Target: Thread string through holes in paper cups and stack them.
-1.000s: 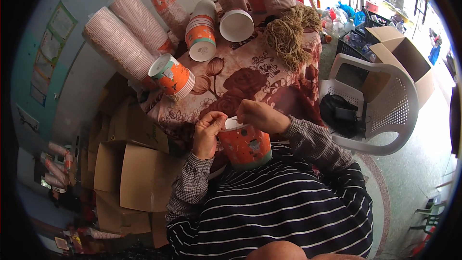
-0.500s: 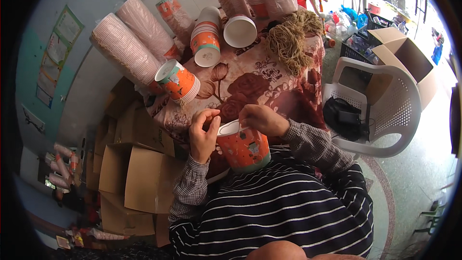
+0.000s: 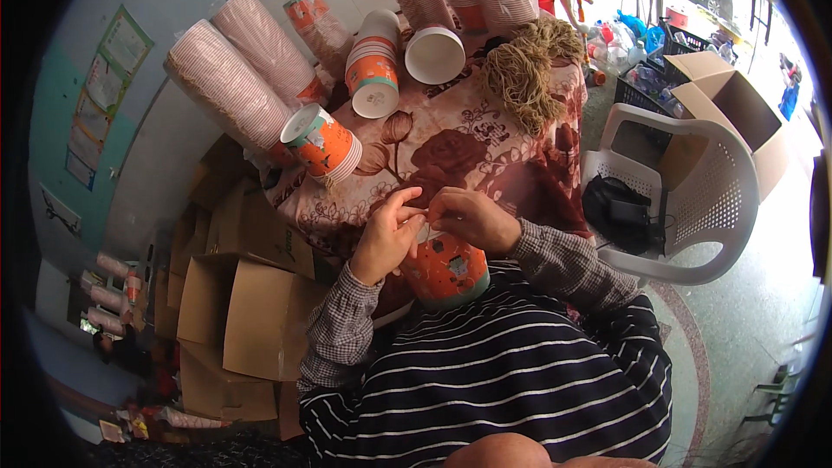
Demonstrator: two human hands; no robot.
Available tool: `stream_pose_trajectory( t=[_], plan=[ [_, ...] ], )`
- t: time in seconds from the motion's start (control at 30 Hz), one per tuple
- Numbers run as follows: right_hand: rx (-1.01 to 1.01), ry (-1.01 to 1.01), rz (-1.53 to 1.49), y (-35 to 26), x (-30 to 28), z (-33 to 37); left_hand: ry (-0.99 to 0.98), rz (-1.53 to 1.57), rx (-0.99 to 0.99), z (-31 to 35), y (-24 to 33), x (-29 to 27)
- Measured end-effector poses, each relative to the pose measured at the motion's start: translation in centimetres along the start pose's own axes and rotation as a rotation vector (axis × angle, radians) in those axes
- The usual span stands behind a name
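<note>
An orange paper bucket (image 3: 446,270) with a green band at its base rests upright against my lap at the table's front edge. Over its rim, my right hand (image 3: 472,218) is closed in a pinch, its fingertips hiding most of what they hold. My left hand (image 3: 387,238) meets it from the left, thumb and fingers drawn together at the rim. Something thin, like a strand, seems to run between the fingertips; it is too small to make out. My hands cover most of the bucket's opening. A bundle of beige string (image 3: 524,78) lies on the table's far right.
On the flowered tablecloth (image 3: 433,160) lie a short stack of orange buckets (image 3: 321,146), another stack (image 3: 374,78) and a bucket with its white inside showing (image 3: 435,56). Wrapped stacks (image 3: 230,78) stand behind. Cardboard boxes (image 3: 269,316) are at left, a white plastic chair (image 3: 706,182) at right.
My left hand has moved right and inward, so its fingers now meet my right hand above the bucket rim. The right hand has barely shifted; more of the opening is covered.
</note>
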State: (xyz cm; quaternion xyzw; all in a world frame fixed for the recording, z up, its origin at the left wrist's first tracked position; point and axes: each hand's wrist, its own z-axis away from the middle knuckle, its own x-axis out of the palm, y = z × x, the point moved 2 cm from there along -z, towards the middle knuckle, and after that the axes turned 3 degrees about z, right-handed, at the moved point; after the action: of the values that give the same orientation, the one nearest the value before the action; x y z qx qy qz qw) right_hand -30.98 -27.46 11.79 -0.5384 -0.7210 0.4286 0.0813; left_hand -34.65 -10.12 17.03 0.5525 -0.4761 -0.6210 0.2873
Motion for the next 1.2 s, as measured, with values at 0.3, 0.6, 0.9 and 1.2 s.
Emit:
stream_pose_trajectory(
  t=[0.3, 0.6, 0.9, 1.2],
  plan=[
    [0.042, 0.016, -0.048, -0.5, 0.1, 0.1, -0.046, -0.090, 0.037, -0.1, -0.7, -0.4],
    [0.260, 0.084, -0.131, 0.0, 0.5, 0.0, 0.036, -0.197, 0.196, 0.7, -0.5, 0.4],
    [0.172, 0.097, -0.027, -0.3, -0.2, 0.2, -0.016, -0.134, 0.048, 0.0, -0.3, 0.4],
    [0.327, 0.039, -0.642, 1.7, 0.1, 0.1, 0.087, -0.322, 0.391, 0.2, 0.2, 1.1]
  ],
)
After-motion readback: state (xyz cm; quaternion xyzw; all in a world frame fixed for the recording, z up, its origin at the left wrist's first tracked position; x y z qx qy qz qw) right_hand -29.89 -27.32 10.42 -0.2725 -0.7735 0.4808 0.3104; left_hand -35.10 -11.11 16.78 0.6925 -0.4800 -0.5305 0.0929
